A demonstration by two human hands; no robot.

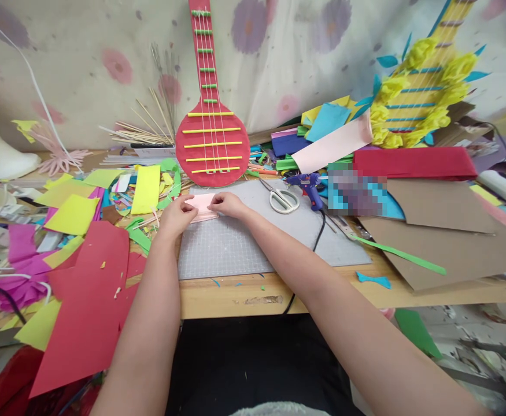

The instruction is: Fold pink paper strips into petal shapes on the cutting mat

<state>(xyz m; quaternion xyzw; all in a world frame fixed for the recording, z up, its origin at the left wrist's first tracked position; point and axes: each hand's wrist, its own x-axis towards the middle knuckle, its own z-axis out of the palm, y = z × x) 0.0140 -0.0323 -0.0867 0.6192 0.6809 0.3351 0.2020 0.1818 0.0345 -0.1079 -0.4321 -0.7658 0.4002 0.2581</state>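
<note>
A small folded piece of pale pink paper [202, 203] is held just above the grey cutting mat [235, 248]. My left hand [178, 216] pinches its left end between thumb and fingers. At the other end, my right hand [226, 205] grips the paper's right edge. Right behind the paper stands a red paper lute [213, 137] with yellow bars, green frets and white strings, leaning against the curtain. Scissors [284, 201] with white handles lie on the mat to the right of my right hand, beside a blue glue gun [308, 188].
Red card [92, 300] and yellow paper scraps [73, 215] crowd the left side. Brown cardboard [447, 248], a red paper roll [413, 163] and a green strip [400, 254] lie at right. A yellow paper instrument [417, 98] leans behind. The glue gun's cord [317, 237] crosses the mat.
</note>
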